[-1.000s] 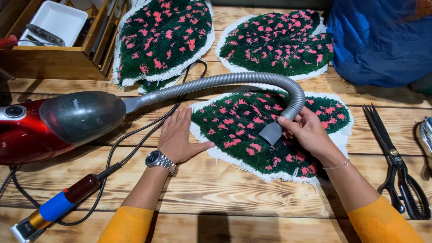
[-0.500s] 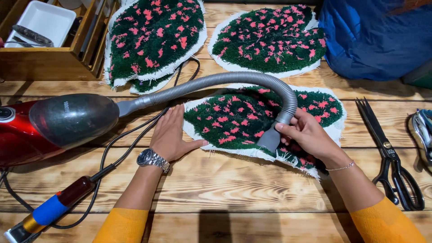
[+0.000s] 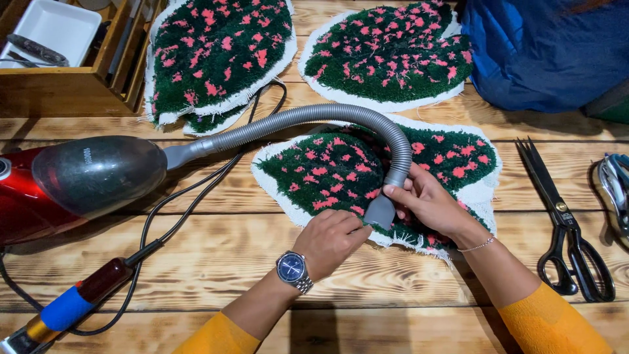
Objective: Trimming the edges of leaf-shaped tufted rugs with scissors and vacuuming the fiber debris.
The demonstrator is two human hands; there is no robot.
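The right hand (image 3: 432, 206) has its grip clenched around the grey vacuum hose (image 3: 308, 121) just above the nozzle (image 3: 380, 213), which presses on the near edge of the green-and-pink tufted rug piece (image 3: 341, 170) lying on the wooden tabletop (image 3: 393, 308). The left hand (image 3: 331, 239), wearing a wristwatch (image 3: 293, 269), is curled with its fingers touching the nozzle tip and rug edge. The red vacuum cleaner (image 3: 72, 183) sits at left; black scissors (image 3: 563, 223) lie at right.

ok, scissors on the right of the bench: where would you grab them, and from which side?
Take the scissors by the black loop handles at the near end, coming in from the bench's front edge. They lie flat and closed, blades pointing away, with bare wood around the loops. The right hand on the vacuum nozzle is closest.
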